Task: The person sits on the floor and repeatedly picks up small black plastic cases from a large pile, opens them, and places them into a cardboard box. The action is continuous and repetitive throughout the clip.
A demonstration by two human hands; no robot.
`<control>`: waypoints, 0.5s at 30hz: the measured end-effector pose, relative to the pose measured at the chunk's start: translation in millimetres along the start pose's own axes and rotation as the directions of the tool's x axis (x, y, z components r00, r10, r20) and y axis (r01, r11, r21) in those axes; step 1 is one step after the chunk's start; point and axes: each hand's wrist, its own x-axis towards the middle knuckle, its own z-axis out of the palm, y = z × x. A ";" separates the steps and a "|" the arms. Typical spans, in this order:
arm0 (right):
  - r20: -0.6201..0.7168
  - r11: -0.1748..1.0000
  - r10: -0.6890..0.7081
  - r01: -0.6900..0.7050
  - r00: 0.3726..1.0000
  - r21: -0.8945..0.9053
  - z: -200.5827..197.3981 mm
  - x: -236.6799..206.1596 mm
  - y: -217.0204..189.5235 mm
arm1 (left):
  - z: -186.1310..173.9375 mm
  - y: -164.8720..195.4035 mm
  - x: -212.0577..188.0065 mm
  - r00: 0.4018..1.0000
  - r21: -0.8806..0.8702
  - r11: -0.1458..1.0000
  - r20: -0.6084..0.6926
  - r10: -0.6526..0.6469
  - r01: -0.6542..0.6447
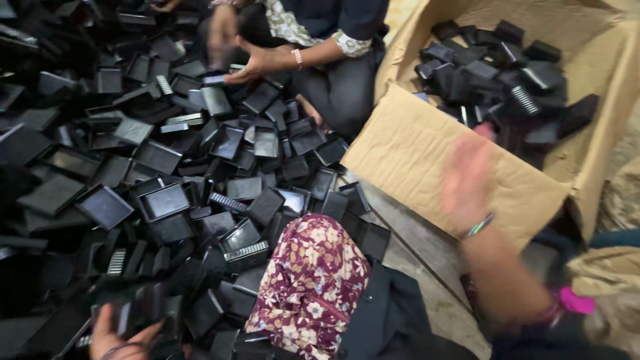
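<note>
My left hand (120,339) is at the bottom left edge, closed around a black plastic tray part (137,312) at the near side of a big heap of such parts (167,193). My right hand (467,175) is raised and motion-blurred over the flap of a cardboard box (427,150), fingers spread, with nothing visible in it. A green bangle (479,227) sits on that wrist. Inside the box lies a pile of the same black parts (500,73). My knee in floral cloth (310,280) is between both hands.
Another person sits at the top; one hand (257,61) rests on the heap and the other hand (223,30) is behind it. Bare floor (413,247) shows between heap and box. A tan sack (610,280) lies at the right.
</note>
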 end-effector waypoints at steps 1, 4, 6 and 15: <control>0.005 0.940 0.215 -0.209 0.977 0.270 20.4 -32.1 15.3 | 9.7 -7.9 -14.7 0.997 0.026 0.999 0.073 0.027 -0.029; 0.270 0.880 0.475 -0.452 0.838 -0.147 71.6 -131.6 37.6 | 60.4 -50.4 -72.6 0.905 0.114 0.984 0.418 0.079 -0.138; 0.568 0.709 0.575 -0.705 0.589 0.014 90.2 -172.6 31.9 | 97.7 -97.2 -119.8 0.697 0.176 0.981 0.713 -0.071 -0.081; 0.335 0.337 0.865 -0.927 0.373 0.161 65.1 -107.0 -0.4 | 151.0 -179.2 -181.2 0.543 0.288 0.834 0.840 0.016 -0.470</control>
